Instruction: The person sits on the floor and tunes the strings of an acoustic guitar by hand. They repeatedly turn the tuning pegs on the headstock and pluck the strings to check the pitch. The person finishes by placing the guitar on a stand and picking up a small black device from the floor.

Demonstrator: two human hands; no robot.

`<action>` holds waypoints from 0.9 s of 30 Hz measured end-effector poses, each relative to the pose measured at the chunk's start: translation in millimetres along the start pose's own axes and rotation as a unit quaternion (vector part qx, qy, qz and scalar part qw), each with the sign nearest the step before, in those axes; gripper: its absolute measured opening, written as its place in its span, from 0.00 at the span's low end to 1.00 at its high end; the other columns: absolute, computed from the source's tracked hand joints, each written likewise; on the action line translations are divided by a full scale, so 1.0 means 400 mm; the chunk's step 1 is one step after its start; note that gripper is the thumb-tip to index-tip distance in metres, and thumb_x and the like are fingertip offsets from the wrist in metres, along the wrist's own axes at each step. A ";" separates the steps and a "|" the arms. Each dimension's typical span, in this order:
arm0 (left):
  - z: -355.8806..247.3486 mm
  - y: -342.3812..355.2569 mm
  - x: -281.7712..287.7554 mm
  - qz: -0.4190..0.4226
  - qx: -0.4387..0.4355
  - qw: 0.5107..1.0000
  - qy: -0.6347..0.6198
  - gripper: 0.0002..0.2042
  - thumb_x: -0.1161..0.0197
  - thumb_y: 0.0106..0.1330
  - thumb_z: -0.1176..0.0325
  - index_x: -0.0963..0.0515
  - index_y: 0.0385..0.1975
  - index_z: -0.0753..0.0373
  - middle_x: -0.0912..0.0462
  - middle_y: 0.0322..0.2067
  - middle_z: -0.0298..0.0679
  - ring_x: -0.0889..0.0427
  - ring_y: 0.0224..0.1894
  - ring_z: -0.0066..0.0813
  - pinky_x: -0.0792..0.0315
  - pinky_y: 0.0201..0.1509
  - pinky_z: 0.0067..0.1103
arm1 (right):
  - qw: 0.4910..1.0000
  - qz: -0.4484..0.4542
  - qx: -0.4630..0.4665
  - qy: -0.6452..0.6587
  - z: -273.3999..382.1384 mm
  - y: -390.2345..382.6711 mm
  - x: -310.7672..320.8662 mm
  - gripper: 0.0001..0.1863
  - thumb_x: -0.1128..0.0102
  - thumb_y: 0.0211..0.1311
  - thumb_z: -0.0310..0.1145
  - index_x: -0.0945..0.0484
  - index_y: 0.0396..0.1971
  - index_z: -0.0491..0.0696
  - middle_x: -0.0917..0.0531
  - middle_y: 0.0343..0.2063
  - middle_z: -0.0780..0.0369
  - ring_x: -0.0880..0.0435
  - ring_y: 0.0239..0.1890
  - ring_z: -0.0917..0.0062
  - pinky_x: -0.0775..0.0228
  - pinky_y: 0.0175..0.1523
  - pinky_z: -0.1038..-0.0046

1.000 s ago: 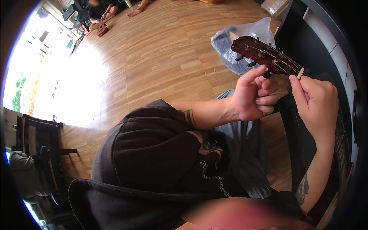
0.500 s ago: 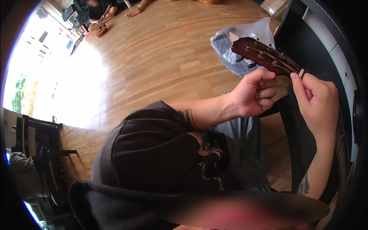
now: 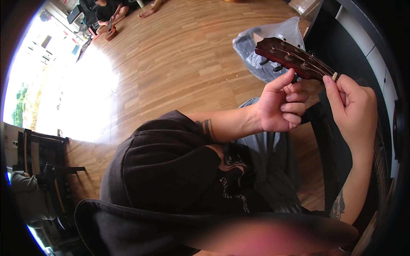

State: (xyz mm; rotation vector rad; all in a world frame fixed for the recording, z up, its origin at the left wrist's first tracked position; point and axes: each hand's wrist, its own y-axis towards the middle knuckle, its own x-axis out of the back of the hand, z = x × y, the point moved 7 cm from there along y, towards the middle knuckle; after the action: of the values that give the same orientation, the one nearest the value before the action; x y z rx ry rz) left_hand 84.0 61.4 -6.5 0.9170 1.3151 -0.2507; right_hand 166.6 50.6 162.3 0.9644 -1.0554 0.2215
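A dark, reddish-edged guitar headstock [image 3: 277, 52] with metal posts and black tuning pegs points up and left at the upper right. My left hand [image 3: 282, 106] is at its lower edge, thumb raised and fingers curled, with a tuning peg [image 3: 295, 78] between thumb and forefinger. Beside the pale nut [image 3: 335, 76], my right hand [image 3: 354, 111] pinches a thin guitar string with thumb and forefinger. Strings run from the posts past the nut. Most of the neck is hidden behind my right hand.
Behind the headstock, a clear plastic bag [image 3: 252, 64] lies on the wooden floor [image 3: 188, 64]. A black panel [image 3: 333, 38] stands at the right. Far left, a person sits with a small guitar [image 3: 111, 33]. Dark chair frames [image 3: 55, 170] stand at the left edge.
My left hand has turned at the peg: the thumb has shifted up and left, and the fingers have opened slightly. My right hand stays by the nut. The headstock sits slightly higher and further left.
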 end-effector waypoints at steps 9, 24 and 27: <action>-0.013 0.003 0.000 -0.046 -0.030 0.996 0.070 0.19 0.43 0.74 0.48 0.30 0.23 0.52 0.39 0.22 0.23 0.43 0.20 0.14 0.50 0.25 0.17 | 0.999 0.003 0.026 -0.030 0.013 -0.002 0.000 0.21 0.33 0.66 0.28 0.33 0.16 0.43 0.38 0.10 0.59 0.41 0.10 0.71 0.52 0.20 0.68; -0.049 0.011 -0.009 -0.155 -0.076 0.962 0.210 0.26 0.39 0.74 0.48 0.39 0.14 0.49 0.45 0.17 0.20 0.49 0.18 0.13 0.56 0.22 0.17 | 0.998 0.004 0.044 -0.043 0.009 0.000 -0.004 0.20 0.33 0.65 0.29 0.32 0.17 0.43 0.36 0.10 0.57 0.37 0.10 0.67 0.50 0.20 0.67; -0.023 -0.002 -0.005 0.000 -0.012 0.993 0.120 0.20 0.44 0.74 0.41 0.25 0.27 0.48 0.38 0.24 0.20 0.43 0.21 0.14 0.50 0.26 0.16 | 0.997 0.009 0.073 -0.031 0.001 -0.004 -0.007 0.19 0.36 0.69 0.28 0.32 0.19 0.41 0.40 0.11 0.60 0.44 0.12 0.74 0.55 0.22 0.68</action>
State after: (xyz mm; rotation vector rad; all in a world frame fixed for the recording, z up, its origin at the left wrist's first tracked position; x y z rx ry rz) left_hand 76.2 66.6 -4.7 0.9490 1.5348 -0.1264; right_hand 165.7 50.1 159.1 1.0989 -1.1165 0.2873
